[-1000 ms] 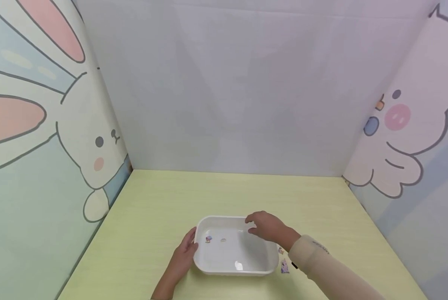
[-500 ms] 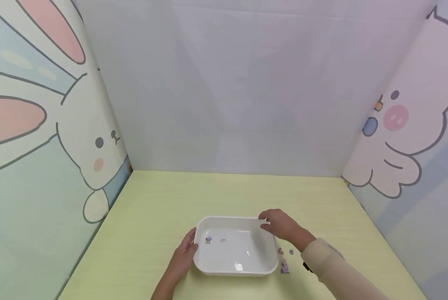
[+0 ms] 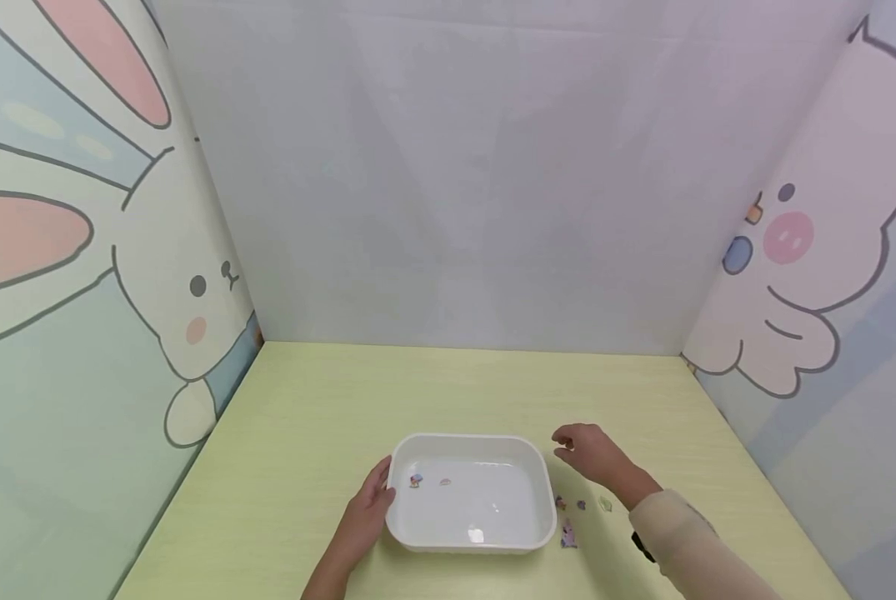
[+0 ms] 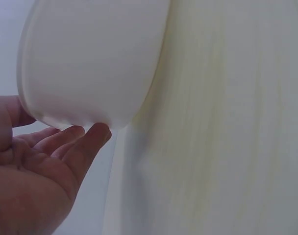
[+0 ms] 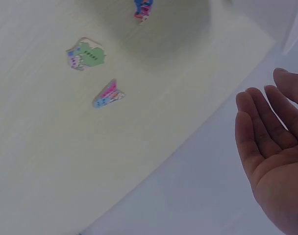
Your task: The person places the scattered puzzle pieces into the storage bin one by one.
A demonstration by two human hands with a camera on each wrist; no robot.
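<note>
A white rectangular tray (image 3: pixel 470 500) stands on the table; my left hand (image 3: pixel 367 510) grips its left end. In the left wrist view the thumb is at the rim of the tray (image 4: pixel 95 58), and the fingertips (image 4: pixel 99 131) lie against its outer wall. Inside lie two small sticker-like pieces, a colourful one (image 3: pixel 415 481) and a pale one (image 3: pixel 445 482). My right hand (image 3: pixel 593 454) hovers beyond the tray's right end, fingers loosely bent, holding nothing visible. Beneath it are a green piece (image 5: pixel 91 55) and a pink-and-blue piece (image 5: pixel 109 95).
Beside the tray's right end lie a purple piece (image 3: pixel 568 534) and a small colourful piece (image 3: pixel 561 502). The pale yellow table (image 3: pixel 327 392) meets a grey-white back panel (image 3: pixel 463 208). Cartoon-printed side panels flank it, a rabbit (image 3: pixel 185 283) on the left.
My right hand has moved from over the tray out past its right end, bringing the small pieces on the table into sight. The left hand and tray stay nearly still.
</note>
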